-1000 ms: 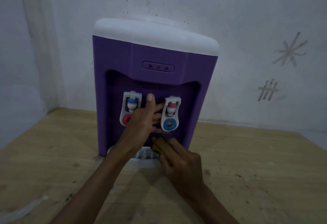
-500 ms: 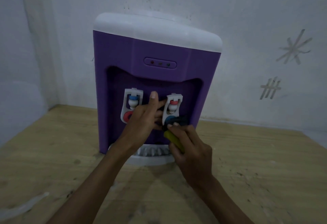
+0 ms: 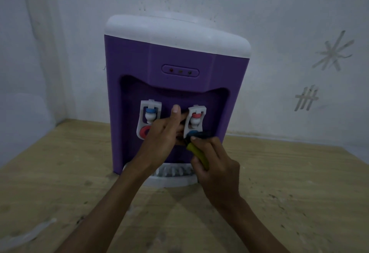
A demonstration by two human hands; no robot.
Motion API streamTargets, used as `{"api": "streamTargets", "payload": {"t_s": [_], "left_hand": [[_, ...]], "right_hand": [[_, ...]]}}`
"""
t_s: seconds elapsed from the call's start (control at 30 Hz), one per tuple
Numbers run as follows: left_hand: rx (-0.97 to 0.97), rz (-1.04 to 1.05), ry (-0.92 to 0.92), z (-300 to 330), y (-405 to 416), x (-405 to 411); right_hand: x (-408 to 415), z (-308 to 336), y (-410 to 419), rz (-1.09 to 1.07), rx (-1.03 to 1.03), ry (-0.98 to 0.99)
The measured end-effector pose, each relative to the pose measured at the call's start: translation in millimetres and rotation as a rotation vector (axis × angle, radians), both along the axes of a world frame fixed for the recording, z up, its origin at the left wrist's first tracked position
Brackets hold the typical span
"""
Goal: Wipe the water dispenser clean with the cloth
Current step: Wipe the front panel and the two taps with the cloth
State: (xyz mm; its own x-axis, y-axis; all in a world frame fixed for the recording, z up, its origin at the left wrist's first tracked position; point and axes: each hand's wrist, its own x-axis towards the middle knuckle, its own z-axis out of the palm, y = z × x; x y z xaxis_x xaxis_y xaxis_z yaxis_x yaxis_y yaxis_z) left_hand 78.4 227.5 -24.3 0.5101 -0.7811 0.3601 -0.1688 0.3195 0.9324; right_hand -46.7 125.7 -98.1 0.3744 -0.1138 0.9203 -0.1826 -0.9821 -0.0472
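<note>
Purple with a white top, the water dispenser stands at the centre of the frame on a wooden table, against a white wall. The right hand, lower centre-right, grips a yellow-green and dark cloth and presses it against the right tap. The left hand rests in the recess between the right tap and the left tap, fingers extended, thumb raised, holding nothing. The white drip tray lies below both hands

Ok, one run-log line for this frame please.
step: wiping right tap | right hand: grips cloth at right tap | left hand: fingers between taps | water dispenser: upright on wooden table
</note>
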Motion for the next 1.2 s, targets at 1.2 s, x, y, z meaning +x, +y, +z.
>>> {"api": "streamTargets", "payload": {"t_s": [1.2], "left_hand": [[-0.016,0.032,-0.191,-5.0,0.5,3.6]], "right_hand": [[3.8,9.2,9.3,0.007,0.186,-0.087]]}}
